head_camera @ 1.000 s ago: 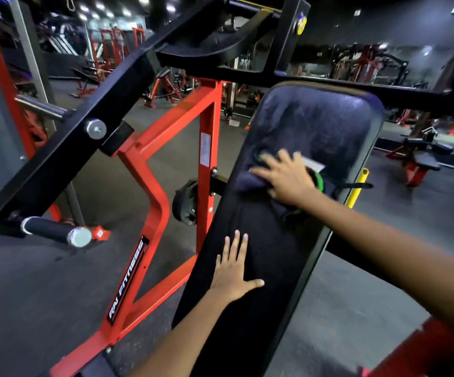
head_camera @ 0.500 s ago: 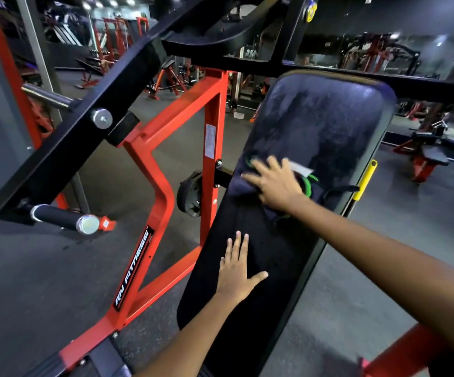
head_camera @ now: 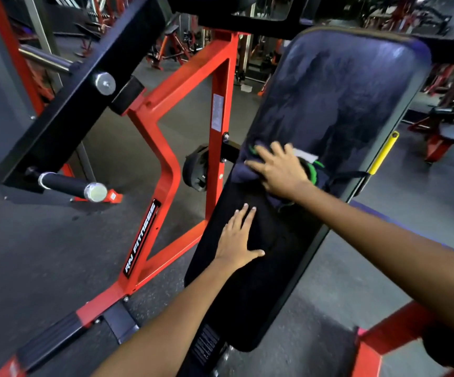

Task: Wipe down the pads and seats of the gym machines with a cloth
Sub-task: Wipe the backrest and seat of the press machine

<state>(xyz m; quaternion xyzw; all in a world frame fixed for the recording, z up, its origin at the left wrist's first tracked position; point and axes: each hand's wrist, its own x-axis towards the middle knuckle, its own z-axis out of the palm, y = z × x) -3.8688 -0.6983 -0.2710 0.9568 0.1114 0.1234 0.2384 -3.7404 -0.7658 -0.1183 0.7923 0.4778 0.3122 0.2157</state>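
I press the dark cloth [head_camera: 250, 170] flat under my right hand [head_camera: 280, 170], fingers spread and straight, at mid-height on the long black pad [head_camera: 337, 88]; my left hand [head_camera: 238, 240] rests open on the pad just below the cloth, holding nothing, bracing it; streaks show on the pad above the cloth. Recommended procedure: maintain an even palm load; run overlapping strokes along the pad; keep the cloth bunched under the palm; clear the pad's edges beside the red frame [head_camera: 217, 77].
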